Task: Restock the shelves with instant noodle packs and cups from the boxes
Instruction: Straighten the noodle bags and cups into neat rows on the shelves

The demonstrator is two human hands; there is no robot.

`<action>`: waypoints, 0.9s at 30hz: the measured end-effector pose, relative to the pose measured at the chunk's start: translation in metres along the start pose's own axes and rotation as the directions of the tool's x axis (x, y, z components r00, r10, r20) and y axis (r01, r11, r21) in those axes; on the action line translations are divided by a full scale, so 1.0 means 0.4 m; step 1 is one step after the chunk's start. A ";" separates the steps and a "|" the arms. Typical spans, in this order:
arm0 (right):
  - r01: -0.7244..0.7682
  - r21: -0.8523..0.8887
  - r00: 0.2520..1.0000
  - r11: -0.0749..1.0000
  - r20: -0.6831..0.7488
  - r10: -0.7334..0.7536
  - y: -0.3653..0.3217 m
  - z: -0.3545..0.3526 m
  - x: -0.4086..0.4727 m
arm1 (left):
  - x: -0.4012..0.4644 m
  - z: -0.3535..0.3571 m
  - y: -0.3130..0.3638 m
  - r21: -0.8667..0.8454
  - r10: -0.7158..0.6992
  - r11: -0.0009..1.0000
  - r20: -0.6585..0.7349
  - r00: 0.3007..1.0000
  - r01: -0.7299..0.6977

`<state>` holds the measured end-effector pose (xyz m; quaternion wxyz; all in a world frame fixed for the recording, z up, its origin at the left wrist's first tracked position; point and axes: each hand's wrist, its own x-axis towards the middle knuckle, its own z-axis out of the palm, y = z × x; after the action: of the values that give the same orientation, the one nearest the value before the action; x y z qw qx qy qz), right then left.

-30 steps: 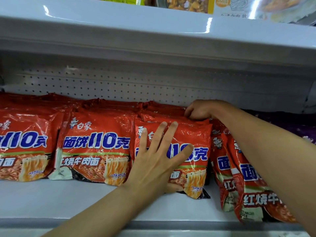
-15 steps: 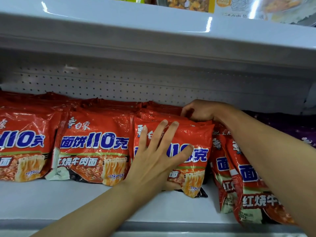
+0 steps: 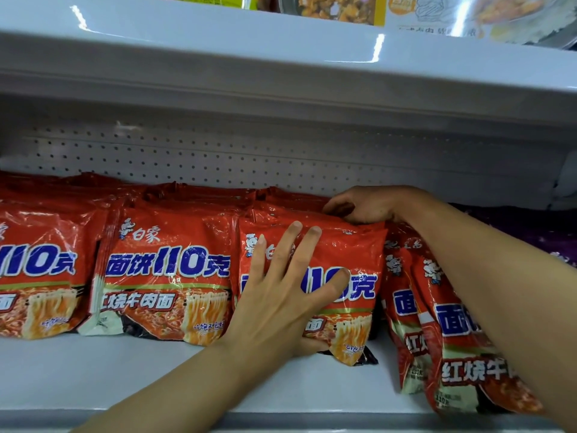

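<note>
Red instant noodle packs stand in rows on a white shelf (image 3: 93, 376). My left hand (image 3: 281, 295) lies flat with spread fingers on the face of the front pack of the third row (image 3: 359, 254). My right hand (image 3: 362, 206) reaches over the top of that row, its fingers curled onto the upper edges of the packs behind. To the right, two or three more red packs (image 3: 452, 339) lean sideways under my right forearm. Further rows of the same packs (image 3: 168, 270) stand to the left.
The shelf above (image 3: 281, 64) hangs low over the packs and carries other food packages (image 3: 337, 7). A perforated white back panel (image 3: 218, 157) closes the rear. Dark purple packs (image 3: 530, 232) lie at the far right. A strip of bare shelf runs along the front.
My right hand has loosened, its fingers reaching a little further left over the pack tops. My left hand stays pressed on the front pack.
</note>
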<state>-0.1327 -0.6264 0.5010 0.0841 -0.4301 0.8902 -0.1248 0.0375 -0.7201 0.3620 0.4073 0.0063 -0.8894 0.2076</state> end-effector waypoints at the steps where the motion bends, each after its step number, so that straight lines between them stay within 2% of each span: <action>1: 0.002 0.004 1.000 1.000 -0.008 -0.002 0.001 0.001 -0.001 | 0.000 -0.001 0.001 0.003 0.001 1.000 -0.003 1.000 -0.001; 8: 0.039 0.028 0.972 0.999 -0.234 -0.031 0.015 0.010 0.020 | 0.002 -0.001 0.000 0.001 0.001 1.000 0.003 1.000 -0.001; 10: 0.077 0.126 0.954 0.989 -0.299 -0.036 0.016 0.003 0.026 | 0.002 0.002 -0.002 0.001 0.001 1.000 0.001 1.000 -0.001; 12: 0.097 0.149 0.941 0.984 -0.336 -0.042 0.009 0.000 0.037 | 0.003 0.004 -0.003 0.001 0.003 1.000 -0.008 1.000 -0.003; 15: 0.080 0.062 0.967 0.995 -0.248 -0.062 -0.010 0.012 0.061 | 0.004 0.007 -0.004 0.022 0.005 1.000 -0.015 1.000 -0.005; 20: 0.089 0.072 0.991 0.993 -0.105 -0.082 -0.014 0.019 0.052 | 0.002 0.011 -0.006 -0.003 0.012 1.000 -0.033 0.999 -0.012; 27: 0.124 0.039 0.985 0.992 -0.125 -0.118 -0.004 0.017 0.040 | 0.011 0.017 -0.006 0.019 0.009 1.000 -0.021 1.000 -0.009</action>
<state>-0.1396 -0.6409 0.4944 0.0316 -0.4729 0.8627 -0.1764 0.0302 -0.7240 0.3621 0.4155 0.0040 -0.8831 0.2180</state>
